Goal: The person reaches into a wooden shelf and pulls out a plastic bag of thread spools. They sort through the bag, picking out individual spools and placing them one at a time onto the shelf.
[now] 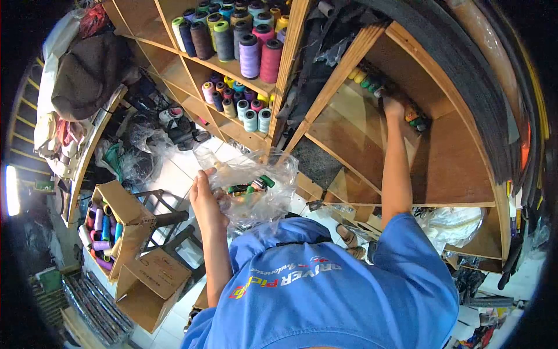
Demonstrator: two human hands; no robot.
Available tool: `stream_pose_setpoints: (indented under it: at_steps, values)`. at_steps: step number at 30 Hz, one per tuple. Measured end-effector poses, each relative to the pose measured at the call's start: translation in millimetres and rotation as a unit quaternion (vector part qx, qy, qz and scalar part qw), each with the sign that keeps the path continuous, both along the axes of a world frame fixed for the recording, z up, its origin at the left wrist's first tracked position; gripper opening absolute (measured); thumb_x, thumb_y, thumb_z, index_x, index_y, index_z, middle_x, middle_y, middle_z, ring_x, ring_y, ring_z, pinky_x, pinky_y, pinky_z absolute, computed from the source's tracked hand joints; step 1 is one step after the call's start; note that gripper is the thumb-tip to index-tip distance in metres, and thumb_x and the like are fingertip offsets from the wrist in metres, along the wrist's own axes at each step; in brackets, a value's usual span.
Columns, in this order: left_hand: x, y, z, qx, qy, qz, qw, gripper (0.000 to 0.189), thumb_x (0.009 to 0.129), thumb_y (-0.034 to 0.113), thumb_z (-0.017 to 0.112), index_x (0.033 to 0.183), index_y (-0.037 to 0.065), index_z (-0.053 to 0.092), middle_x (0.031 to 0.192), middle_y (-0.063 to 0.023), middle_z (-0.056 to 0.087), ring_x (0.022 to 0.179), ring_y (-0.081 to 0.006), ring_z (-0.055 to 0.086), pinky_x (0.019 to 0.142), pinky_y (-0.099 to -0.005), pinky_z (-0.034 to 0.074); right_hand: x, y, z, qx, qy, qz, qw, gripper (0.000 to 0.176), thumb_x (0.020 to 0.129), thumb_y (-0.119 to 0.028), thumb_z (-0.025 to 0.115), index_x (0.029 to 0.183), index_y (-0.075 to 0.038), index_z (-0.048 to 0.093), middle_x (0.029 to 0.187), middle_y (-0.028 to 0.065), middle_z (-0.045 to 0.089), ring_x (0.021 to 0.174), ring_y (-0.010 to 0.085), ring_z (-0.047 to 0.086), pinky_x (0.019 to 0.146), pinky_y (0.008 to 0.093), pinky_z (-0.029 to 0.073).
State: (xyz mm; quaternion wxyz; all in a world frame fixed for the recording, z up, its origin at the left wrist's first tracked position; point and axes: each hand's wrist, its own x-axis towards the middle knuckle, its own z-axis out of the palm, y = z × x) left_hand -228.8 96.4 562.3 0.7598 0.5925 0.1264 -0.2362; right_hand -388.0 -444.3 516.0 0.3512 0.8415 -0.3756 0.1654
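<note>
My left hand (pixel 207 205) grips the side of a clear plastic bag (pixel 273 164), held in front of my body. Inside the bag lie several small thread spools (pixel 258 184), some green, seen through the crinkled plastic. My right arm stretches far into a wooden shelf compartment. There my right hand (pixel 393 107) is closed at a small thread spool (pixel 379 92), its fingers partly hidden in shadow. This spool is in a row of small spools (pixel 364 82) in yellow, green and darker colours along the back of the compartment, on both sides of the hand.
Large thread cones (pixel 250 56) stand on the upper left shelf, with smaller cones (pixel 250 120) below. At the left are a cardboard box of cones (pixel 119 200) and an open cardboard box (pixel 152 285). Wooden dividers (pixel 343 75) frame the compartment; dark sheets (pixel 482 64) hang at right.
</note>
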Motion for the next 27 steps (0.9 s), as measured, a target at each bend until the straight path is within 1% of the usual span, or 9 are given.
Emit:
stream_pose_setpoints:
  at_steps: [7, 11, 14, 16, 17, 18, 20, 25, 27]
  values:
    - [4, 3, -4, 0.017, -0.019, 0.0, 1.0, 0.035, 0.095, 0.038, 0.045, 0.094, 0.006, 0.059, 0.082, -0.0033, 0.056, 0.062, -0.0083, 0.049, 0.049, -0.022, 0.038, 8, 29, 8, 0.121, -0.185, 0.04, 0.974, 0.038, 0.087, -0.03, 0.053, 0.112, -0.003, 0.059, 0.114, 0.0204, 0.058, 0.106, 0.034, 0.055, 0.091, 0.0386, 0.042]
    - [3, 6, 4, 0.018, -0.004, -0.03, 0.999, 0.034, 0.095, 0.039, 0.045, 0.097, 0.007, 0.058, 0.08, -0.0024, 0.056, 0.06, -0.0079, 0.049, 0.044, -0.0214, 0.034, -4, 14, -3, 0.007, -0.221, 0.129, 0.967, 0.052, 0.084, -0.046, 0.056, 0.109, 0.0, 0.06, 0.109, 0.0186, 0.061, 0.096, 0.0346, 0.059, 0.082, 0.0401, 0.045]
    - [1, -1, 3, 0.035, -0.022, 0.008, 0.999, 0.034, 0.095, 0.039, 0.044, 0.098, 0.008, 0.058, 0.077, -0.0018, 0.055, 0.056, -0.0077, 0.047, 0.04, -0.0209, 0.032, -12, 22, 6, 0.179, -0.23, 0.037, 0.956, 0.045, 0.083, -0.039, 0.06, 0.1, 0.003, 0.063, 0.098, 0.0205, 0.064, 0.091, 0.0378, 0.06, 0.083, 0.0399, 0.046]
    - [1, 3, 5, 0.004, 0.001, -0.007, 1.0, 0.032, 0.094, 0.038, 0.045, 0.1, 0.009, 0.058, 0.082, -0.0027, 0.056, 0.055, -0.0085, 0.046, 0.043, -0.0202, 0.032, 20, 138, 103, 0.394, -0.253, -0.073, 0.88, 0.04, 0.086, -0.034, 0.06, 0.099, 0.003, 0.062, 0.093, 0.0151, 0.066, 0.083, 0.0312, 0.063, 0.074, 0.0341, 0.049]
    - [2, 1, -5, 0.021, -0.046, -0.001, 0.999, 0.031, 0.095, 0.037, 0.045, 0.099, 0.009, 0.058, 0.081, -0.0024, 0.055, 0.056, -0.0085, 0.045, 0.045, -0.0203, 0.034, 17, 145, 98, 0.564, -0.305, 0.102, 0.76, 0.035, 0.087, -0.03, 0.059, 0.098, 0.003, 0.063, 0.09, 0.0124, 0.066, 0.08, 0.0248, 0.063, 0.071, 0.0304, 0.049]
    - [4, 2, -1, 0.005, -0.045, -0.018, 0.999, 0.032, 0.095, 0.036, 0.044, 0.096, 0.008, 0.059, 0.079, -0.0022, 0.054, 0.056, -0.0079, 0.045, 0.048, -0.0209, 0.036, 14, 151, 93, 0.732, -0.335, 0.214, 0.553, 0.03, 0.088, -0.026, 0.059, 0.098, 0.002, 0.064, 0.088, 0.0096, 0.067, 0.078, 0.0183, 0.064, 0.069, 0.0267, 0.049]
    - [1, 1, 16, 0.01, -0.021, -0.031, 0.999, 0.032, 0.096, 0.035, 0.043, 0.096, 0.007, 0.058, 0.078, -0.0022, 0.054, 0.056, -0.0073, 0.045, 0.049, -0.021, 0.037, 26, 205, 112, 0.842, -0.163, 0.26, 0.444, 0.023, 0.089, -0.018, 0.057, 0.103, 0.0, 0.064, 0.091, 0.0081, 0.067, 0.082, 0.01, 0.062, 0.07, 0.0237, 0.049]
    - [-2, 0, 24, 0.004, -0.017, -0.038, 0.999, 0.033, 0.096, 0.035, 0.042, 0.096, 0.006, 0.057, 0.077, -0.0019, 0.053, 0.053, -0.0062, 0.044, 0.046, -0.0207, 0.035, 76, 336, 56, 0.812, 0.127, 0.378, 0.427, 0.032, 0.089, -0.009, 0.053, 0.12, 0.0, 0.054, 0.11, 0.0132, 0.063, 0.101, 0.0186, 0.06, 0.085, 0.0297, 0.047]
    - [-5, -1, 26, 0.001, -0.032, -0.05, 0.998, 0.034, 0.096, 0.036, 0.042, 0.096, 0.005, 0.057, 0.074, -0.0023, 0.054, 0.05, -0.0061, 0.044, 0.043, -0.0201, 0.035, 89, 376, 4, 0.71, 0.136, 0.441, 0.532, 0.036, 0.087, -0.008, 0.053, 0.122, -0.002, 0.051, 0.112, 0.0181, 0.06, 0.102, 0.0273, 0.059, 0.087, 0.0325, 0.046]
